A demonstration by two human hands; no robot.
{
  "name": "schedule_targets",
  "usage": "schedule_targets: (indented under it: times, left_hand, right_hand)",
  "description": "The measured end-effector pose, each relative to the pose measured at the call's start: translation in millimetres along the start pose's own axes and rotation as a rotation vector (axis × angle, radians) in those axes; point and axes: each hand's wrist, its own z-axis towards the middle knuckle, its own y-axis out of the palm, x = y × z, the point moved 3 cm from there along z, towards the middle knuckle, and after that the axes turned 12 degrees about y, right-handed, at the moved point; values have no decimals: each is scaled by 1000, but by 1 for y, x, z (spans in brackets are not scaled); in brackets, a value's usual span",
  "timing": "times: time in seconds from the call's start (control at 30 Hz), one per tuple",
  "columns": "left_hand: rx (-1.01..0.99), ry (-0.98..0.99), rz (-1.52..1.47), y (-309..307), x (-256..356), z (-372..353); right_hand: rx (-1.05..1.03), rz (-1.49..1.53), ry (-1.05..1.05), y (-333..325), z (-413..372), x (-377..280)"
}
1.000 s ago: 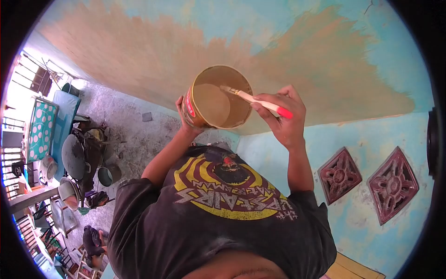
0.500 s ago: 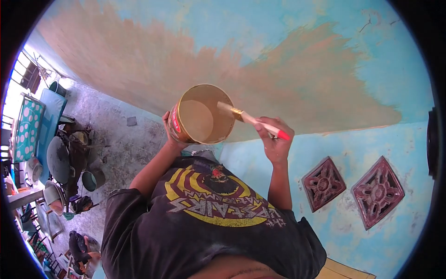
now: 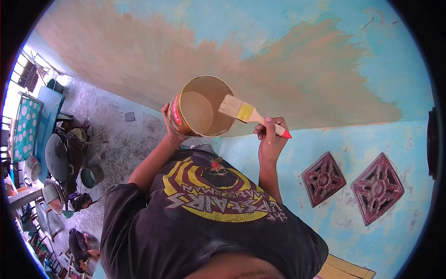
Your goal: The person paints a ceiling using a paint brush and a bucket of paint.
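A round paint bucket [image 3: 175, 114] with a red label and gold rim is tipped toward me, pale brown paint [image 3: 196, 113] pooled inside. My left hand [image 3: 171, 128] grips the bucket from its left side, some fingers hidden behind it. In my right hand [image 3: 273, 139] is a flat paintbrush [image 3: 246, 112], held by its red-tipped wooden handle. Its bristles, coated in pale brown, overlap the bucket's right rim, with the yellow ferrule facing me. Beyond both hands rises a light blue wall [image 3: 260, 21], partly covered by a brown painted area [image 3: 186, 60].
Two dark red diamond-shaped vent blocks [image 3: 377, 188] are set in the wall at right. On the left, the grey floor [image 3: 116, 139] holds a grey bucket [image 3: 91, 176], basins [image 3: 56, 158] and a polka-dot cloth [image 3: 26, 128]. A person's dark clothing [image 3: 79, 244] shows at lower left.
My right hand has shifted slightly left and turned the brush, so its broad side now faces me. The bucket has risen a little in view, still in my left hand.
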Motion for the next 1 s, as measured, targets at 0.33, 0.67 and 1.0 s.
schedule_targets:
  times: [0.33,0.67,1.0]
  left_hand:
    - [36,51,57,2,7,3]
    - [29,131,70,-11,14,12]
    - [-10,147,77,0,19,12]
  right_hand:
    - [-51,-71,-19,1,-1,-8]
    - [-185,-183,-72,6,0,-6]
    - [-190,-50,-202,19,-5,-1]
